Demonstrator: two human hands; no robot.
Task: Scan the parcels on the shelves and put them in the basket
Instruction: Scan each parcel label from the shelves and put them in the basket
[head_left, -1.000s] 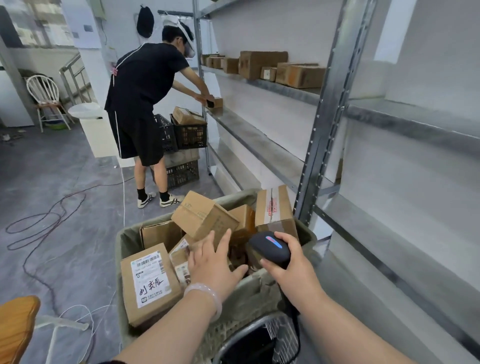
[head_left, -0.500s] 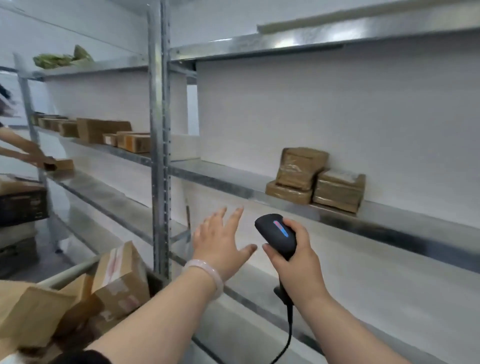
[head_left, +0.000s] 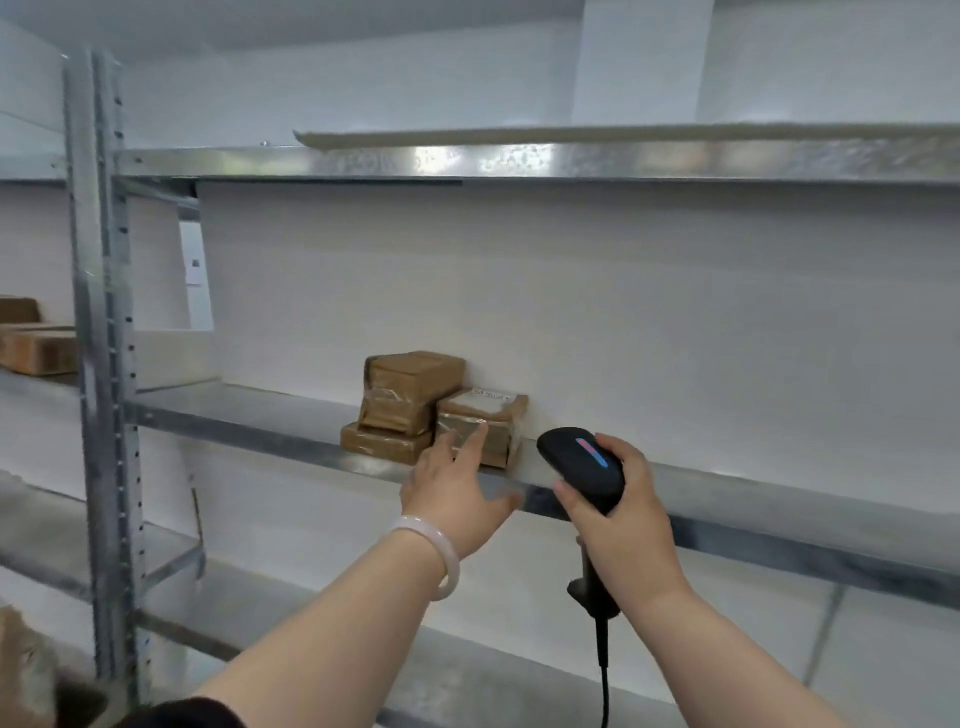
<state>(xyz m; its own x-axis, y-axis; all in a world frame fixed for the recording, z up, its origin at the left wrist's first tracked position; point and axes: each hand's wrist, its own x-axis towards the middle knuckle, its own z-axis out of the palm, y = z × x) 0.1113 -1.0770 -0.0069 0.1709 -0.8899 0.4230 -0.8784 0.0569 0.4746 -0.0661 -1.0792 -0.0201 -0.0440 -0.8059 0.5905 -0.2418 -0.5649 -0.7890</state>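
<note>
- Three brown tape-wrapped parcels sit against the white back wall on the middle shelf (head_left: 234, 415): a flat parcel (head_left: 382, 447), a taller parcel (head_left: 410, 389) stacked on it, and a labelled parcel (head_left: 485, 421) touching both on their right.
- The left hand (head_left: 457, 483), with a pale bracelet (head_left: 441, 551) on its wrist, reaches with straight, spread fingers holding nothing; its index fingertip lies over the labelled parcel's front, contact unclear.
- The right hand (head_left: 623, 525) grips the black scanner (head_left: 582, 467) by its handle, just right of the parcels, cable (head_left: 602, 675) hanging below.
- Nothing stands between hand and parcels.
- A steel upright (head_left: 98, 364) divides off the left bay, where cardboard boxes (head_left: 36, 348) rest.
- An upper shelf (head_left: 519, 161) runs overhead.
</note>
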